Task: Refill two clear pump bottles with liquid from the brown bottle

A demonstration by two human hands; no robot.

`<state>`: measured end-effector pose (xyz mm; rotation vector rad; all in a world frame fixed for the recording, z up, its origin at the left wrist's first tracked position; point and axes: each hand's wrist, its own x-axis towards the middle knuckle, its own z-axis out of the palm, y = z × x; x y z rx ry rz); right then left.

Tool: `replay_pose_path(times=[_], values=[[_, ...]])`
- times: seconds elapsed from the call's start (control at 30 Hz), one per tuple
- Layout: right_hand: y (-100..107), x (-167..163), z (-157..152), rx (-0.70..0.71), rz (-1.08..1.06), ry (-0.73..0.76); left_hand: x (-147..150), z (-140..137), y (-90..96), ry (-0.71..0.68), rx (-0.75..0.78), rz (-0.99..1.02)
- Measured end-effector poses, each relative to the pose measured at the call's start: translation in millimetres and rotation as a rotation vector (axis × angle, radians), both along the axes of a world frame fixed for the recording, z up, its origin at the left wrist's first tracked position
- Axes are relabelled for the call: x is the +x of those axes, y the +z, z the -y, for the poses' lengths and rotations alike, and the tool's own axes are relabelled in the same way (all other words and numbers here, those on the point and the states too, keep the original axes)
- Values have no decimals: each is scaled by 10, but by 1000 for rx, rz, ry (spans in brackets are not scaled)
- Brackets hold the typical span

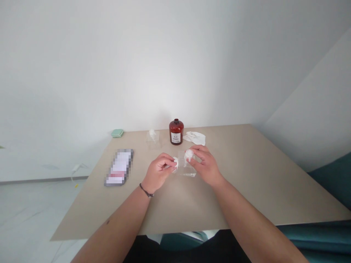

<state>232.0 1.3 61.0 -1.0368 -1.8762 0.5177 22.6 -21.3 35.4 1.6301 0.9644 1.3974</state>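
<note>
Near the middle of the table, my left hand (161, 168) pinches a small crumpled white tissue (176, 162) between thumb and fingers. Just right of it, my right hand (204, 162) has its thumb and fingers closed around a rounded white piece (189, 155), which looks like wadded tissue or a cap. Under and beside that piece is a clear plastic box (187, 171), partly covered by my right fingers. Whether the white piece touches the box I cannot tell. A brown bottle (176, 132) with a white label and an open neck stands just behind both hands.
At the back left, another clear box (153, 143) has crumpled white tissue (152, 134) at its top. A flattened tissue (195, 137) lies right of the bottle. A phone (119, 167) lies at the left, with a green case (117, 133) behind it near the wall.
</note>
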Motion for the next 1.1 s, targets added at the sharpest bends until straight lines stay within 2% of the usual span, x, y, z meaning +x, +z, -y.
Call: replay_pose_path(times=[0.17,0.47,0.67,0.9,1.1], values=[[15,17,7,40,-9,-38,2,24,-15,-88,-55,-7],[-7,117,-35,65,-105,-96,39,-2,-76,-98,-44,-84],[-7,123,-37,69,-135,-3,53,-49,-71,-11,-70,-107],[8,47,4,40,-78,114,33,-113,-56,92,-21,-52],[-38,-40,4,35,-14,96,2,-94,0,78,7,31]])
